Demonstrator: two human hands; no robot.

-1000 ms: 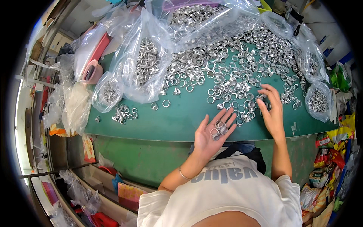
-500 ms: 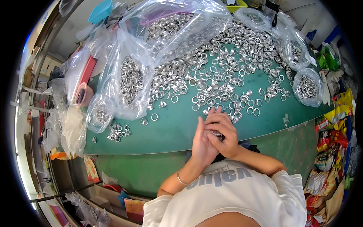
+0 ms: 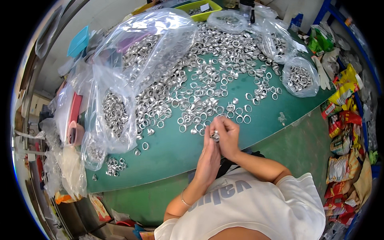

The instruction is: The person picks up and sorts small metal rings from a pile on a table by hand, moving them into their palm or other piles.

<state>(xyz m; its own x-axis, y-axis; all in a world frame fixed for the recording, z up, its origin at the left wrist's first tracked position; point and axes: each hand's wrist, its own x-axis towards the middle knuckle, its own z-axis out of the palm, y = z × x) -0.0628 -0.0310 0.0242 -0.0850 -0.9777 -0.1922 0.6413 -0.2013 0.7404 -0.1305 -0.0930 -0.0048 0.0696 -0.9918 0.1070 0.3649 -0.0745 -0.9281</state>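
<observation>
In front of my body, over the near edge of the green table (image 3: 176, 154), my two hands meet. My left hand (image 3: 208, 157) is held on edge, its fingers together and pressed toward the other hand. Curled beside it, my right hand (image 3: 229, 138) has its thumb and fingers bent inward. Between them a few silver metal rings (image 3: 215, 136) show, gripped from both sides; how many is hidden by the fingers. Just beyond my fingertips lie loose metal rings (image 3: 197, 107), scattered over the tabletop and heaped more thickly farther back.
Clear plastic bags of rings stand at the left (image 3: 116, 114) and right (image 3: 300, 78). A small group of rings (image 3: 116, 166) lies near the left front edge. At the back is a yellow-green tray (image 3: 199, 10). Colourful packets (image 3: 340, 124) line the right side.
The view has turned, so the table now slants. My right fingers have curled in from lying across the left palm, and the left hand has turned on edge. Rings show between them.
</observation>
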